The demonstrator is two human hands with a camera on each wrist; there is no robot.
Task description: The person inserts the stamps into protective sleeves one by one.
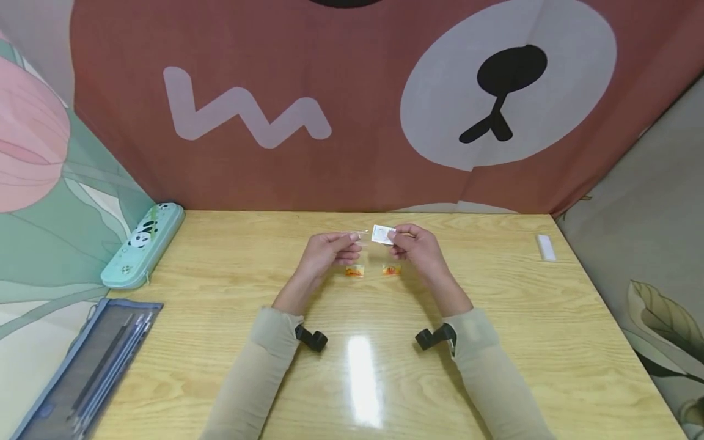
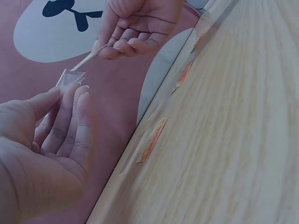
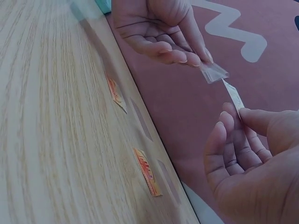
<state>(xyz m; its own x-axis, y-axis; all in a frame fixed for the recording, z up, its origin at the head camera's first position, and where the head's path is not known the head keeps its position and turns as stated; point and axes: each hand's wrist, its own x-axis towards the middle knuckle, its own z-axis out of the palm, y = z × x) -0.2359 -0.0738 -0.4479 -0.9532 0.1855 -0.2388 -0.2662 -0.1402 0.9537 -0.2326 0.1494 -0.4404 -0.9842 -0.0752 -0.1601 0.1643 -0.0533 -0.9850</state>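
So left hand (image 1: 327, 252) pinches a clear bag (image 3: 214, 73), right hand (image 1: 420, 249) pinches a card (image 1: 381, 234), both right between the hands.

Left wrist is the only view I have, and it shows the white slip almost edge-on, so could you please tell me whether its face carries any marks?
Observer: Yes, the head view shows faint marks on the face of the slip, which the right hand pinches.
Operator: Thank you; what lies toward the back on the person's left?
Observer: A pale green case with pandas printed on it.
Operator: And is there anything nearer to the person on that side, please?
Observer: Yes, a see-through pouch with long, thin items inside.
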